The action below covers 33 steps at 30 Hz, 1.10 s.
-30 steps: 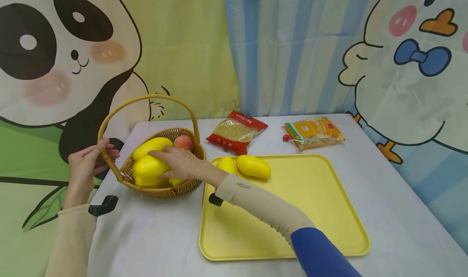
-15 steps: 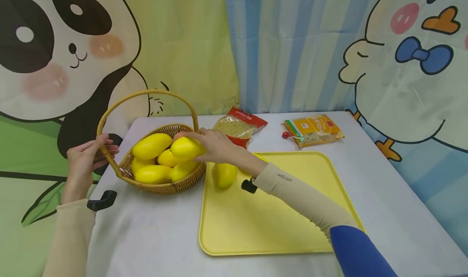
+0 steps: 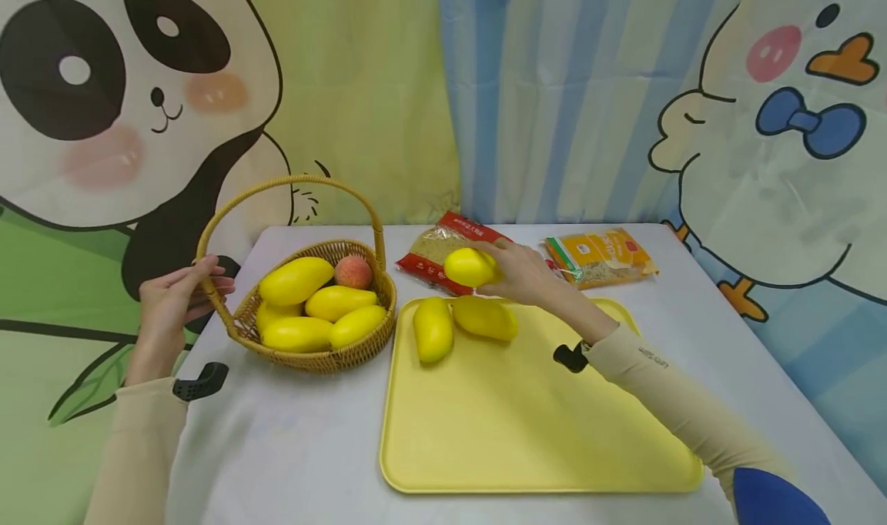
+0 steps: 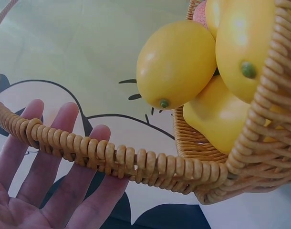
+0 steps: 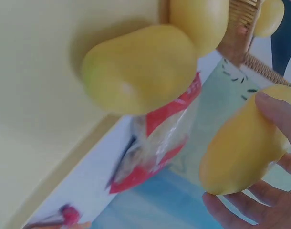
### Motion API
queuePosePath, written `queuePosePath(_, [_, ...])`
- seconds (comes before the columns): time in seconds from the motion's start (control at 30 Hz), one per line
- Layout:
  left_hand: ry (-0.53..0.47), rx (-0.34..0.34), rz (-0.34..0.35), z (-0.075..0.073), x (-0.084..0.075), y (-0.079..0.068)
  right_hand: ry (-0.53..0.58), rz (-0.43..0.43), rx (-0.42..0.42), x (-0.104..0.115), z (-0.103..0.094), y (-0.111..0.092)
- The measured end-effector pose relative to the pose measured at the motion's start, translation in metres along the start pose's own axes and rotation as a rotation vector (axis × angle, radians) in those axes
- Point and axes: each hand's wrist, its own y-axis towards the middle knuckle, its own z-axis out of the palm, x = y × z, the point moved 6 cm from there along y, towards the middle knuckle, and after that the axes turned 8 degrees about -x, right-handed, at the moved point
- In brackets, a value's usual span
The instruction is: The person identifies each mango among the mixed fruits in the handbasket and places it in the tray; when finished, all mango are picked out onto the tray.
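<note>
My right hand (image 3: 520, 275) pinches a yellow mango (image 3: 471, 268) between thumb and fingers, held up above the far edge of the yellow tray (image 3: 540, 425). The right wrist view shows the thumb on one side of this mango (image 5: 245, 148) and fingertips under the other. Two more mangoes lie on the tray at its far left corner, one lengthwise (image 3: 433, 331) and one crosswise (image 3: 485, 319). My left hand (image 3: 169, 305) holds the handle (image 4: 107, 155) of a wicker basket (image 3: 326, 363), thumb in front and fingers behind. Several mangoes (image 3: 298, 334) and a peach (image 3: 353, 272) fill the basket.
Behind the tray lies a red bag of dry food (image 3: 433, 252). An orange packet (image 3: 603, 257) is to its right, with a small red lollipop (image 5: 69, 214) beside it. A cartoon-printed curtain (image 3: 554, 94) hangs behind the white table (image 3: 277, 440).
My right hand has lifted a mango out of the basket and carried it right, over the tray's far edge. My left hand has stayed on the basket handle.
</note>
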Motion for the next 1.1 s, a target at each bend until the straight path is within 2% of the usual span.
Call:
queuePosePath(0.2, [-0.017, 0.017, 0.001, 0.002, 0.002, 0.0, -0.061, 0.083, 0.018, -0.034, 0.003, -0.026])
queuePosePath(0.5, [0.006, 0.008, 0.006, 0.002, 0.004, 0.0, -0.09, 0.117, 0.047, -0.07, 0.023, -0.057])
queuePosePath(0.83, [-0.014, 0.012, 0.011, 0.001, 0.003, 0.0, -0.154, 0.136, 0.065, -0.079, 0.037, -0.064])
queuePosePath(1.1, [0.007, 0.0, 0.017, 0.001, 0.001, 0.0, -0.189, 0.083, 0.085, -0.078, 0.049, -0.069])
